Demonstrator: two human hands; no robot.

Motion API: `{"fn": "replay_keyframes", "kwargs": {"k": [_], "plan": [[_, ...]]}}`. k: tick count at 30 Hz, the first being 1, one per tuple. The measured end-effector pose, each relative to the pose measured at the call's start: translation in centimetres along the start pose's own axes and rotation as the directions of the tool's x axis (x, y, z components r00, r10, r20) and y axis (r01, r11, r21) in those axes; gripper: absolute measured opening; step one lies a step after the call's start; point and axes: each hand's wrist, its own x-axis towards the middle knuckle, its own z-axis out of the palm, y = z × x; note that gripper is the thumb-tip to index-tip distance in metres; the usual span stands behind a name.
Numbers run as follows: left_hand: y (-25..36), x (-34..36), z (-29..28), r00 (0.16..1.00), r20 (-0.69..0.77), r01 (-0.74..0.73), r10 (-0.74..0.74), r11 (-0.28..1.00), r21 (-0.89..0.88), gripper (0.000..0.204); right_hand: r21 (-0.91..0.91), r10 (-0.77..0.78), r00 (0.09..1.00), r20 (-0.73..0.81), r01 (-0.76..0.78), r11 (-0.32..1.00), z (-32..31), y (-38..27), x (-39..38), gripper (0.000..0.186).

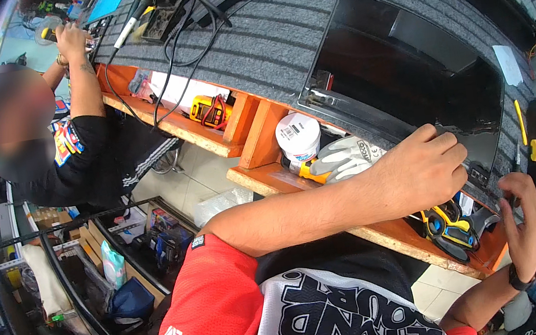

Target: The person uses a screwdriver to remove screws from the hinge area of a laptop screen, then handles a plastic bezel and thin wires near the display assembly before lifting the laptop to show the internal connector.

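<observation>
A large flat screen panel (399,74) with a glossy black face lies on the grey ribbed bench covering (252,53). My left hand (422,170) is at the panel's near edge, its fingers curled down and their tips hidden behind the knuckles. At the panel's near right corner is my right hand (521,207), with bent fingers turned toward the edge. Whatever either hand pinches there is too small or too covered to make out. Beside the right hand lies a black and yellow hand tool (534,150).
Under the benchtop, an orange shelf (269,177) holds a white tub (298,137), grey work gloves (349,156), a yellow multimeter (209,111) and a black-yellow tool (449,231). Black cables (187,55) hang over the front edge. A co-worker (31,139) works at left.
</observation>
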Motion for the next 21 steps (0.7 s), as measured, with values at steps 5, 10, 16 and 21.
{"fn": "replay_keyframes", "kwargs": {"k": [5,10,16,21], "plan": [[0.3,0.2,-0.2,0.998,-0.015,-0.061,0.061,0.998,-0.001,0.008,-0.118,0.013,0.99,-0.142,-0.03,0.993,-0.8,-3.1,-0.5,0.027],[0.2,-0.7,0.4,0.991,-0.109,-0.074,0.078,0.997,0.038,0.009,-0.24,-0.221,0.974,0.052,0.227,0.944,2.8,-7.8,2.6,0.045],[0.5,-0.8,-0.2,0.962,-0.222,-0.167,0.158,0.986,-0.023,0.01,-0.265,-0.147,0.988,0.058,0.157,0.951,2.8,-7.4,1.6,0.061],[1.2,-0.6,-0.6,0.94,-0.301,-0.184,0.162,0.982,-0.048,0.007,-0.071,-0.031,0.999,-0.021,0.03,0.997,4.0,-7.0,0.1,0.046]]}}
